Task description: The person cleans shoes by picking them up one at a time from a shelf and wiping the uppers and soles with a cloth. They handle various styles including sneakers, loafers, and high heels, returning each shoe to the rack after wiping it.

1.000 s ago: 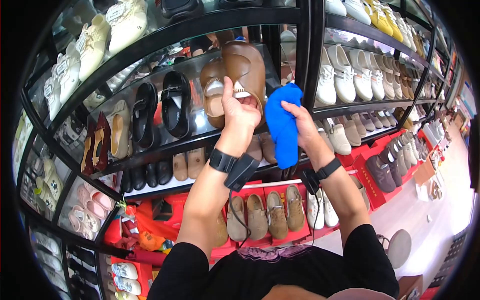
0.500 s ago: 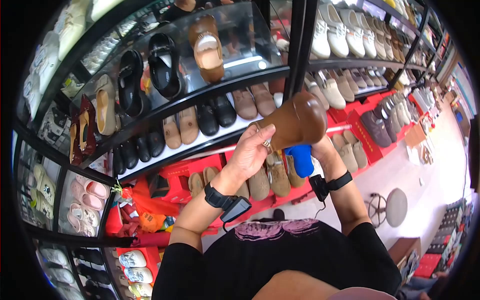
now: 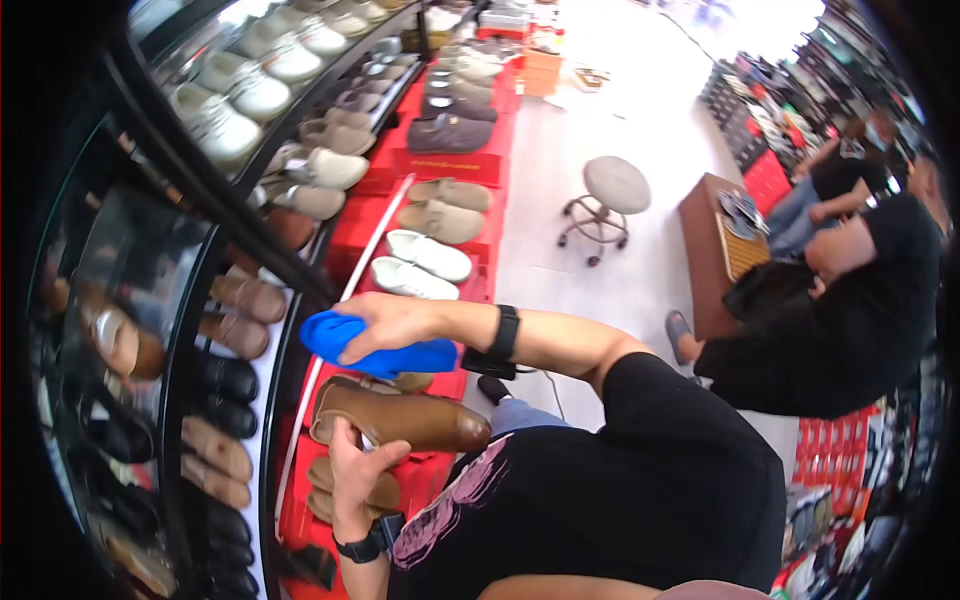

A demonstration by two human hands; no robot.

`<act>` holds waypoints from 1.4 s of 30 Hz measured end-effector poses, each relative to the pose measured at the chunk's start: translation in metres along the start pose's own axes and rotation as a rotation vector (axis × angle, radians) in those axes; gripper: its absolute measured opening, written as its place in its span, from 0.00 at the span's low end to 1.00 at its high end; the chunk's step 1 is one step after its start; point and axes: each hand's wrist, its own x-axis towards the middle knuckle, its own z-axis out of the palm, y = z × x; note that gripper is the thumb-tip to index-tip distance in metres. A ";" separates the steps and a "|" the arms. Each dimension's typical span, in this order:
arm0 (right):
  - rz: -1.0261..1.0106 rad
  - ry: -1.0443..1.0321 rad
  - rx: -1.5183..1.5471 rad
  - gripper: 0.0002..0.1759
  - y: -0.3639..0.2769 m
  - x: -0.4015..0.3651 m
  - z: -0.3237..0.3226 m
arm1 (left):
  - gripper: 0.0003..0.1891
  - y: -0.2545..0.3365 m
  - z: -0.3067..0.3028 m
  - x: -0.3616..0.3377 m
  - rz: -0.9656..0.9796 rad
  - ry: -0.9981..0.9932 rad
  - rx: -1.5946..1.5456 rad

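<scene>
A brown leather shoe [image 3: 425, 420] lies sideways in front of my chest, its rounded toe pointing right. My left hand [image 3: 358, 465] grips it at the open heel end, thumb along its side. Just above the shoe, my right hand [image 3: 385, 325] is closed around a bright blue cloth [image 3: 420, 357], which hangs out on both sides of the fingers. The cloth and the shoe look apart. Each wrist wears a black strap with a small device.
Shoe racks with black frames [image 3: 180, 340] stand at the left. Red boxes [image 3: 400, 165] bearing shoes run beside them. A round stool [image 3: 616, 185] stands on the pale floor. Two people sit at the right near a brown bench [image 3: 708, 250].
The view has swung right, toward the aisle and the seated people. The shoe has turned and come closer to my chest. My right hand with the cloth has moved off the shoe.
</scene>
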 end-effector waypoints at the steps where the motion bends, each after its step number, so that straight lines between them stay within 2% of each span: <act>1: -0.079 0.023 -0.075 0.31 -0.010 0.002 0.001 | 0.30 -0.002 0.005 -0.001 0.010 -0.042 0.153; 3: -0.222 0.047 -0.242 0.31 -0.021 0.013 0.003 | 0.32 -0.011 0.007 0.003 0.031 -0.101 0.466; 5: -0.345 0.030 -0.379 0.32 -0.030 0.016 0.011 | 0.31 -0.008 0.022 0.004 0.067 -0.152 0.533; 7: -0.332 -0.067 -0.501 0.32 -0.035 0.013 0.019 | 0.31 0.006 0.032 0.004 0.126 -0.194 0.732; 8: -0.314 -0.151 -0.552 0.32 -0.033 0.012 0.022 | 0.31 0.008 0.034 0.005 0.125 -0.183 0.738; 10: -0.363 -0.160 -0.570 0.32 -0.029 0.003 0.024 | 0.32 0.009 0.035 0.007 0.054 -0.173 0.761; 13: -0.365 -0.150 -0.554 0.30 -0.024 -0.020 0.012 | 0.33 -0.001 0.037 0.014 0.153 -0.108 0.566; 15: -0.325 -0.141 -0.473 0.29 -0.019 -0.035 0.002 | 0.37 -0.004 0.038 0.019 0.085 -0.109 0.410; 16: -0.284 -0.149 -0.414 0.29 -0.015 -0.040 -0.005 | 0.37 -0.004 0.037 0.023 0.147 -0.080 0.435; 17: -0.327 -0.180 -0.384 0.27 -0.010 -0.046 -0.010 | 0.38 -0.006 0.036 0.027 0.244 -0.031 0.483; 18: -0.253 -0.196 -0.419 0.28 -0.007 -0.053 -0.016 | 0.36 -0.014 0.037 0.033 0.270 0.037 0.262; 19: -0.117 -0.194 -0.471 0.28 -0.022 -0.065 -0.022 | 0.34 -0.028 0.022 0.033 0.115 0.131 0.525; 20: -0.184 -0.158 -0.570 0.29 -0.022 -0.070 -0.026 | 0.33 -0.026 0.018 0.037 -0.003 0.200 0.627; 21: -0.144 -0.107 -0.616 0.30 -0.021 -0.074 -0.027 | 0.32 -0.031 0.015 0.041 0.055 0.251 0.545; 22: 0.001 -0.105 -0.655 0.30 -0.029 -0.079 -0.027 | 0.31 -0.022 0.017 0.042 0.018 0.305 0.520; 24: -0.069 0.010 -0.770 0.30 -0.024 -0.087 -0.031 | 0.31 -0.036 0.014 0.053 0.089 0.439 0.458; 26: -0.099 0.214 -0.847 0.33 -0.010 -0.087 -0.028 | 0.26 -0.045 0.010 0.063 0.130 0.544 0.412; 27: -0.105 0.213 -0.843 0.33 -0.004 -0.085 -0.027 | 0.26 -0.046 0.014 0.069 0.130 0.549 0.416; 29: -0.115 0.491 -0.957 0.36 0.004 -0.079 -0.022 | 0.19 -0.045 0.022 0.080 0.064 0.709 0.029; 30: -0.118 0.494 -0.957 0.36 0.008 -0.074 -0.019 | 0.19 -0.044 0.024 0.082 0.068 0.708 0.032; 32: -0.222 0.649 -1.066 0.39 0.013 -0.062 -0.010 | 0.11 -0.037 0.029 0.084 0.113 0.547 -0.338; 33: -0.282 0.671 -1.087 0.40 0.012 -0.056 -0.006 | 0.07 -0.029 0.037 0.083 0.129 0.578 -0.376; 36: -0.355 0.645 -1.143 0.40 0.007 -0.040 0.011 | 0.05 -0.034 0.037 0.084 0.050 0.591 -0.554; 38: -0.398 0.648 -1.161 0.39 0.008 -0.034 0.025 | 0.06 -0.037 0.035 0.085 0.108 0.617 -0.648; 40: -0.414 0.530 -1.037 0.38 0.007 -0.034 0.040 | 0.09 -0.030 0.030 0.083 -0.010 0.732 -0.895; 42: -0.447 0.490 -1.028 0.36 0.014 -0.037 0.053 | 0.12 -0.031 0.019 0.076 0.005 0.654 -0.954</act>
